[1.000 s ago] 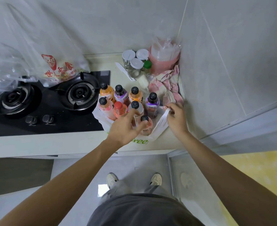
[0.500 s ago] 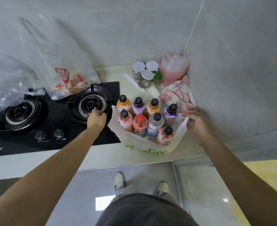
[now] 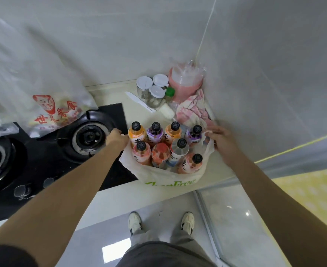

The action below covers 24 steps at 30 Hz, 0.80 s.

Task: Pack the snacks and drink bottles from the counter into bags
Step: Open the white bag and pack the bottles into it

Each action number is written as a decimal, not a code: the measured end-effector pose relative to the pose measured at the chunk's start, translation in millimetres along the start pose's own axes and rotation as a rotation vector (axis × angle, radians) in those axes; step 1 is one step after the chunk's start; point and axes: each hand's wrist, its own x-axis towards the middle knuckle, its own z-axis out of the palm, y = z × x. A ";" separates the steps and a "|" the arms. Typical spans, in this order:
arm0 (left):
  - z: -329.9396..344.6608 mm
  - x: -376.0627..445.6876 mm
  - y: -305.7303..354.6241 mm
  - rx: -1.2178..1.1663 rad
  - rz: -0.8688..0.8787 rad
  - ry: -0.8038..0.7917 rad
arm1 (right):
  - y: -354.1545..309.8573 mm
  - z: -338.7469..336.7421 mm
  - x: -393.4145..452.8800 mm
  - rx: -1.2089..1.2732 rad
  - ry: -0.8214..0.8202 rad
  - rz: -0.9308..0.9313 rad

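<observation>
Both hands are on the white bag [image 3: 164, 175] now: the left hand [image 3: 117, 138] closed on its left rim beside the burner [image 3: 90, 136], the right hand [image 3: 219, 139] pinching the right handle loop. The drink bottles [image 3: 159, 153] stand upright inside, caps pointing up, packed in two rows with one at the front. Half a second ago the left hand sat out over the burner; it has pulled in to the bag's edge. The bag sits on the pale counter [image 3: 120, 95], between the black hob [image 3: 23, 170] and the tiled corner, with jars [image 3: 152, 88] and a pink cloth [image 3: 193, 110] behind.
</observation>
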 end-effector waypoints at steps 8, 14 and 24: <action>-14.9 -7.9 15.5 -0.720 -0.139 -0.066 | -13.0 14.0 0.4 -0.017 0.030 -0.033; -53.1 -41.5 49.5 -0.809 0.155 -0.089 | -35.9 18.0 -8.6 0.017 0.117 -0.116; -90.5 -116.2 112.0 -0.840 0.518 -0.061 | -104.9 26.6 -51.8 0.066 0.027 -0.381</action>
